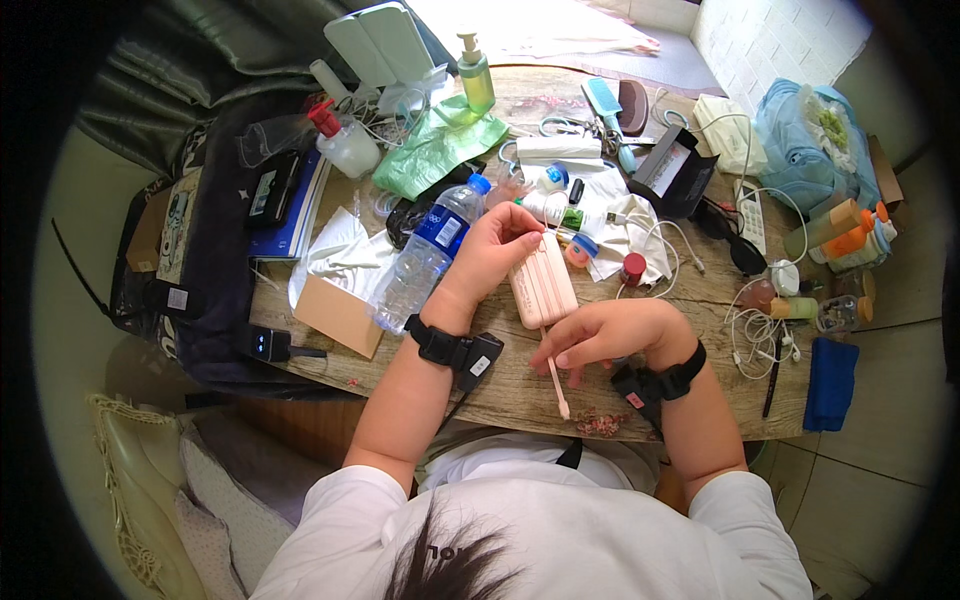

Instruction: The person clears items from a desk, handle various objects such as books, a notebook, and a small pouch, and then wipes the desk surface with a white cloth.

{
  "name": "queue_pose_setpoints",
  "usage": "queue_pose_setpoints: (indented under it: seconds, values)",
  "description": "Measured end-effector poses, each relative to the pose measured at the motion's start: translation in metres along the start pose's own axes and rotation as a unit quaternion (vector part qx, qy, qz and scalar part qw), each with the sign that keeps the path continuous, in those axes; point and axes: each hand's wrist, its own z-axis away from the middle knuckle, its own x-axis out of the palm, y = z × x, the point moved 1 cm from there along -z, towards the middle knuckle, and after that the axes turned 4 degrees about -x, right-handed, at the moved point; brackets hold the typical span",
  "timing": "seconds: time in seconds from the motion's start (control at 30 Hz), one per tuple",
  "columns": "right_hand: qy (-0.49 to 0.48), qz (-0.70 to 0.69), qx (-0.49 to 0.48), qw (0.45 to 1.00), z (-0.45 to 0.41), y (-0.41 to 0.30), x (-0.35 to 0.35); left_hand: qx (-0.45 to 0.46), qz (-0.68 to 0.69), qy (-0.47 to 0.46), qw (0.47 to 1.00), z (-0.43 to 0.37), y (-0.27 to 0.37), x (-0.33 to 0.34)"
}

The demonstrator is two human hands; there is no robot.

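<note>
A pale pink power bank (544, 281) lies at a slant over the wooden table, its ribbed face up. My left hand (491, 244) pinches its upper end with thumb and forefinger, where a thin loop stands up. From the lower end runs a short flat pink charging cable (558, 390) with a plug at its tip. The fingers of my right hand (615, 334) close around this cable just below the power bank. Left of my left hand lies a clear plastic water bottle (420, 262) with a blue cap. A small blue-lidded jar (581, 250) sits beside the power bank's right edge.
A red-capped pump bottle (349, 146), a green plastic bag (442, 150) and a brown cardboard piece (337, 315) crowd the left side. On the right are sunglasses (731, 236), an open black box (675, 169), tangled white earphones (757, 337) and several small bottles near the edge.
</note>
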Motion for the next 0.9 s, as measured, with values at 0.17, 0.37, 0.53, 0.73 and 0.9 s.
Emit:
queue_pose_setpoints:
  seconds: [0.17,0.37,0.53,0.73,0.9]
  values:
    - [0.075,-0.083,-0.07,0.991,0.002,-0.004,-0.007,0.002,-0.012,0.001,1.0,0.0,-0.001,-0.001]
    - [0.111,-0.125,-0.087,0.982,0.003,-0.004,-0.007,0.006,0.028,-0.024,0.999,0.002,0.004,-0.004]
    - [0.115,-0.137,-0.096,0.979,0.003,-0.005,-0.008,0.046,0.024,-0.109,0.993,0.005,0.008,-0.008]
    - [0.134,-0.141,-0.106,0.975,0.003,0.0,-0.009,-0.036,0.009,-0.09,0.995,0.007,0.012,-0.007]
    - [0.178,-0.11,-0.055,0.976,0.006,-0.008,-0.011,-0.04,0.025,-0.076,0.996,0.006,0.011,-0.005]
